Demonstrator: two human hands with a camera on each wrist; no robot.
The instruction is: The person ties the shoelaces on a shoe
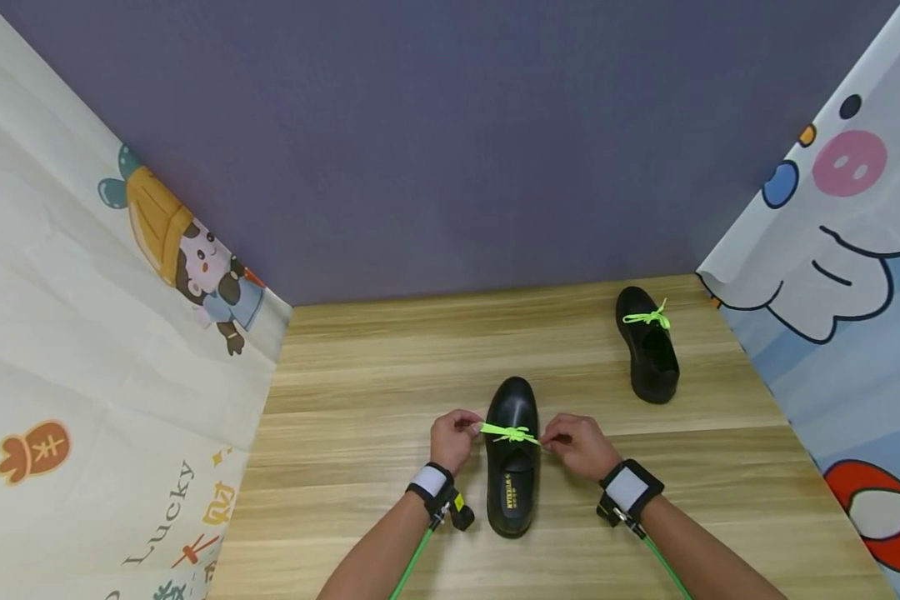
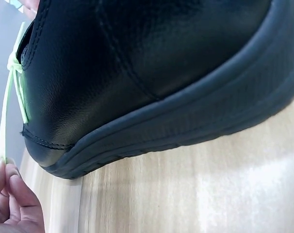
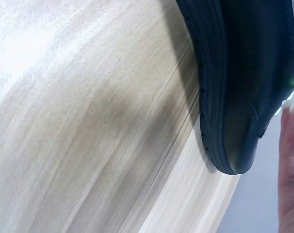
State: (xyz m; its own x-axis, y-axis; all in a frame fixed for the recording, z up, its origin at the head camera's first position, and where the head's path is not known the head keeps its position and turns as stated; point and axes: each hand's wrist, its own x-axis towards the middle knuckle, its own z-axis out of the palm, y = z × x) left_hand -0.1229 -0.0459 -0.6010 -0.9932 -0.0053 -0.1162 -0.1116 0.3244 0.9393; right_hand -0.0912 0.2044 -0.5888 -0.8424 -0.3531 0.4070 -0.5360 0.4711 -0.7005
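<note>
A black leather shoe (image 1: 513,483) stands in front of me, toe pointing away, with a neon green shoelace (image 1: 512,433) knotted in a bow across it. On its left side my left hand (image 1: 452,440) pinches one part of the lace between thumb and fingers. The left wrist view shows that lace (image 2: 5,114) drawn taut from the knot to the fingertips. Across from it, my right hand (image 1: 579,446) pinches the lace's other side near the shoe's right edge. In the right wrist view only a finger (image 3: 290,165) and a bit of green show beside the shoe (image 3: 239,92).
A second black shoe (image 1: 648,354) with a tied green lace stands at the back right of the wooden table (image 1: 360,375). A grey-blue panel (image 1: 450,150) rises behind the table. Printed cloths hang at the left (image 1: 82,292) and right (image 1: 870,333).
</note>
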